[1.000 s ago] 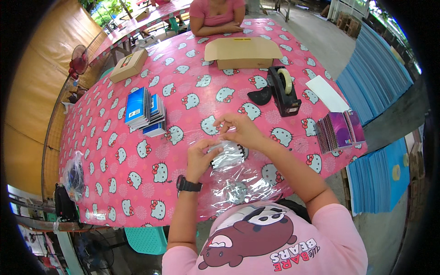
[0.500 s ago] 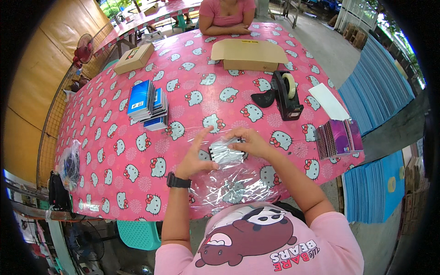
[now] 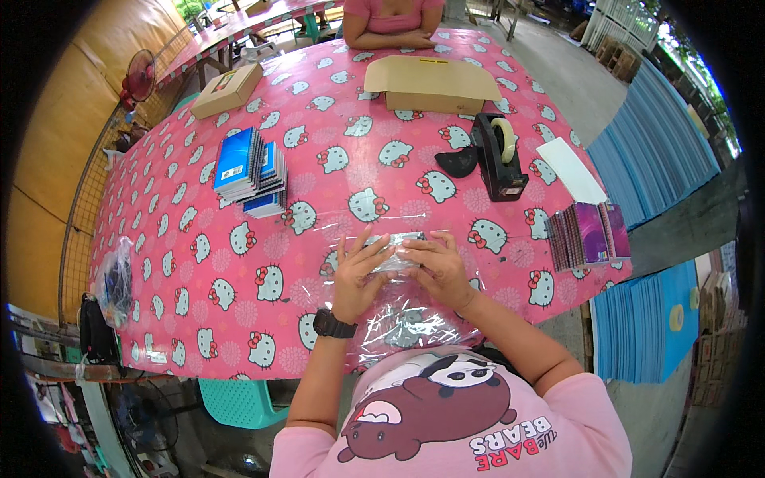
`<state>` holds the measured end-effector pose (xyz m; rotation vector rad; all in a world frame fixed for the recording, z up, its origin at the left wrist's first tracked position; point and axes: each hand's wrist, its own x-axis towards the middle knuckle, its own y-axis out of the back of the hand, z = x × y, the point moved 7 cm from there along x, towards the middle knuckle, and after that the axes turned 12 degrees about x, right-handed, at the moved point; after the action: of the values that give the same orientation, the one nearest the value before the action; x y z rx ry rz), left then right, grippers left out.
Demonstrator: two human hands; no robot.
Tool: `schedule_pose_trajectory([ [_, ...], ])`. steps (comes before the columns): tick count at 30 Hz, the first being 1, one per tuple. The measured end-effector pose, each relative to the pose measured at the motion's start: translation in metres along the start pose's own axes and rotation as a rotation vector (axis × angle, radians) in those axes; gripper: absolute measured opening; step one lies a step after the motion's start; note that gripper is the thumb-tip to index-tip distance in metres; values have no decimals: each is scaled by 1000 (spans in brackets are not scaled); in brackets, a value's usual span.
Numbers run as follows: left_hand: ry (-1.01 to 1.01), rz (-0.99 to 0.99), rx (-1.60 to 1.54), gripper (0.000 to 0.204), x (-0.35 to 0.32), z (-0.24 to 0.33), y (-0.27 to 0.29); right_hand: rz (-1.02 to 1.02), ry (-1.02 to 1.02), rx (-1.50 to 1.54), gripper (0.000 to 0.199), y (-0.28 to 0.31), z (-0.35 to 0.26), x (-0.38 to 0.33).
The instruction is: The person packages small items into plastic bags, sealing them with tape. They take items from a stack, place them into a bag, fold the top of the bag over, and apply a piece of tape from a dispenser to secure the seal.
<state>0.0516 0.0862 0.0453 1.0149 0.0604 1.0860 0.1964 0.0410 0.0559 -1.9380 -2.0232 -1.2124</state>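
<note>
A small whitish bundle (image 3: pixel 396 240) with dark coil-like edges lies on the table in front of me, mostly covered by my hands; it resembles a spiral notebook or a few of them. Clear plastic film (image 3: pixel 406 323) lies under and around it, wrinkled and shiny toward my body. My left hand (image 3: pixel 360 269) rests over the bundle's left side, fingers stretched out and spread. From the right, my right hand (image 3: pixel 438 268) presses the film over the bundle, with bent fingers that nearly meet the left fingertips.
Blue spiral notebooks (image 3: pixel 239 166) are stacked at left, purple ones (image 3: pixel 586 237) at right. Beyond stand a black tape dispenser (image 3: pixel 500 163), an open cardboard box (image 3: pixel 434 99) and a closed box (image 3: pixel 227 92). A person (image 3: pixel 392 28) leans on the far edge.
My hands have come closer together over the bundle and now cover most of it. My left hand has moved right, from beside the bundle onto it. The view has shifted slightly.
</note>
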Motion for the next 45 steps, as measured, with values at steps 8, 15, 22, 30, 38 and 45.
schedule_pose_trajectory([
  [8,71,116,-67,21,-1,-2,3,99,-93,24,30,2,-2,2],
  [15,205,217,-107,56,4,-10,4,183,-145,73,32,-1,-2,8],
  [22,149,165,-451,79,6,-5,6,170,-204,128,40,7,-6,20],
  [30,7,-36,25,83,7,-1,8,142,-369,310,41,6,-3,23],
  [38,168,170,-328,65,-4,-7,-2,76,-107,88,45,-3,4,-2],
  [45,145,211,-139,60,0,-10,3,214,-181,125,49,2,-8,3],
])
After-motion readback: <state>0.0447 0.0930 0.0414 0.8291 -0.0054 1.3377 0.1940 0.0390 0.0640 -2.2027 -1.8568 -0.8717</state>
